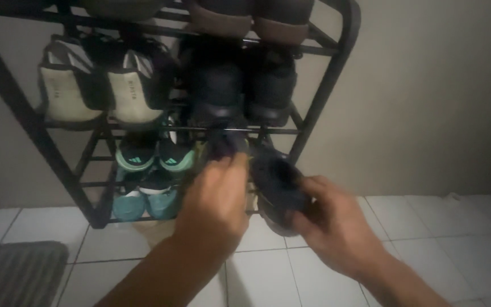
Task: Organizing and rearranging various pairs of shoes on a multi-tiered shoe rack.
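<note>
Dark shoe (277,187) gripped in right hand (331,222) — left hand (214,199) just beside.

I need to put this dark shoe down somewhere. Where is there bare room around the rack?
Bare white tile floor lies right of the rack, along the wall. A smaller patch sits between the grey mat and the rack foot. The shelves are crowded: every visible tier holds pairs, and the left hand and right hand with the dark shoe fill the lower front.

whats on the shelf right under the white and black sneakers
A pair of teal-and-black shoes sits heel-out on the shelf below the white and black sneakers. Their toes are hidden behind the heels, and the left hand covers whatever lies right of them.
</note>
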